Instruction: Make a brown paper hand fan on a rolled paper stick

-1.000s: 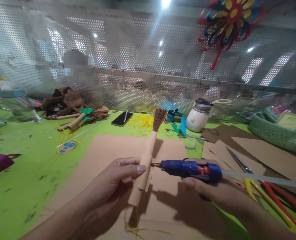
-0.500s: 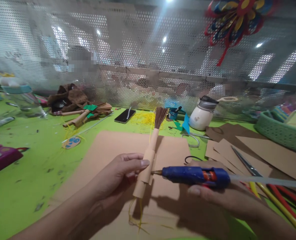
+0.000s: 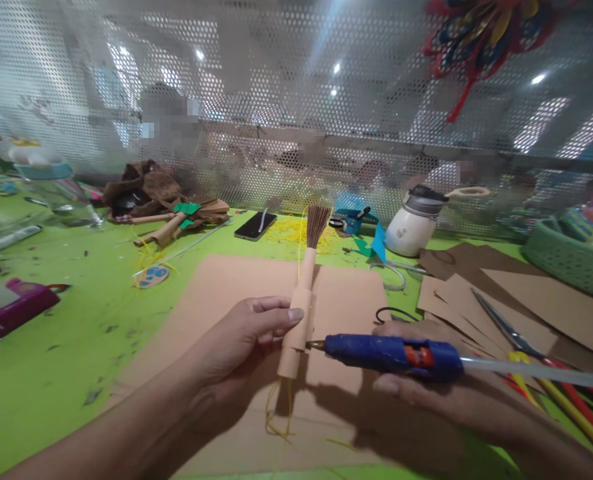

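My left hand grips a small paper broom: a rolled tan paper handle with a fan of brown bristles at the top and yellow strands hanging below. My right hand holds a blue glue gun level, its brass nozzle pointing left and almost touching the loose paper flap on the handle. A clear glue stick juts out of the gun's back to the right. Both hands hover over a tan paper sheet on the green table.
Scissors and brown paper pieces lie at right with red and yellow cords. A white jar, a phone, a finished broom, a green basket and a pink case ring the work area. Perforated metal screen behind.
The view has shifted slightly. The broom handle has slid a little up and right in my left hand, and the glue gun nozzle has dropped toward its lower end.
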Motion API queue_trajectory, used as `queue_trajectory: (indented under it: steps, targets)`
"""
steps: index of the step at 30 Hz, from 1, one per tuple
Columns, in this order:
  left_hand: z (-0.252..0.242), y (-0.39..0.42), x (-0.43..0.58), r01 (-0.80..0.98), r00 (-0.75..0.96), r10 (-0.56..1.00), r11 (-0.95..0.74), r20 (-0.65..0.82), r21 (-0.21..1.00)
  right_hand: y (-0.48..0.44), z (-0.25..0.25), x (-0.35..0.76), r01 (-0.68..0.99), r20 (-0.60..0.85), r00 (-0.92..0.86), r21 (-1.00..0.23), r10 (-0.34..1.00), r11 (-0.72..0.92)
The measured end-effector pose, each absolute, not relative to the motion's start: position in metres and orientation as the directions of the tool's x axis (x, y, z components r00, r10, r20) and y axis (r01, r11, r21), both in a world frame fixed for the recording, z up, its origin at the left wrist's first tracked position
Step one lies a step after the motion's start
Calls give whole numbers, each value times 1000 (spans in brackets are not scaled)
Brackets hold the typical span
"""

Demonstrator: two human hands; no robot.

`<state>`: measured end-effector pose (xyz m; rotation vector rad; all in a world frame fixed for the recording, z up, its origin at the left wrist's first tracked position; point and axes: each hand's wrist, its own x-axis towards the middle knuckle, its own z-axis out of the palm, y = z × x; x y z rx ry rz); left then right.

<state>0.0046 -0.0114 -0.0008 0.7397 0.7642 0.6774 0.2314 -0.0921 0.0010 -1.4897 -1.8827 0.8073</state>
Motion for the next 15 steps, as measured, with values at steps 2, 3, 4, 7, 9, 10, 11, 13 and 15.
queue_trajectory:
  steps: [2, 3, 4, 7, 9, 10, 11, 13, 15]
  targets:
    - [-3, -10, 4, -261, 546, 760, 554, -353, 790, -92, 3, 232, 612, 112, -207, -760, 972, 218]
    - [-4, -9, 3, -259, 545, 763, 547, -347, 796, -93, 4, 232, 610, 128, -209, -758, 970, 231]
    - [-5, -8, 3, -256, 545, 766, 539, -341, 803, -93, 5, 232, 610, 129, -210, -758, 969, 233]
    - [-6, -6, 2, -257, 533, 779, 520, -330, 814, -93, 6, 233, 613, 76, -212, -766, 974, 194]
    - [-5, -6, 2, -255, 535, 778, 521, -330, 814, -93, 5, 232, 601, 58, -202, -781, 978, 171]
    - [-4, -6, 2, -255, 542, 773, 526, -331, 812, -94, 5, 232, 592, 62, -198, -788, 978, 170]
    - [-3, -7, 2, -254, 550, 765, 534, -334, 806, -94, 6, 232, 590, 68, -199, -789, 978, 175]
    - [-2, -8, 2, -255, 562, 751, 556, -347, 791, -94, 6, 232, 611, 85, -192, -769, 978, 187]
    - [-2, -9, 2, -257, 560, 749, 564, -355, 784, -93, 8, 231, 642, 95, -193, -741, 977, 199]
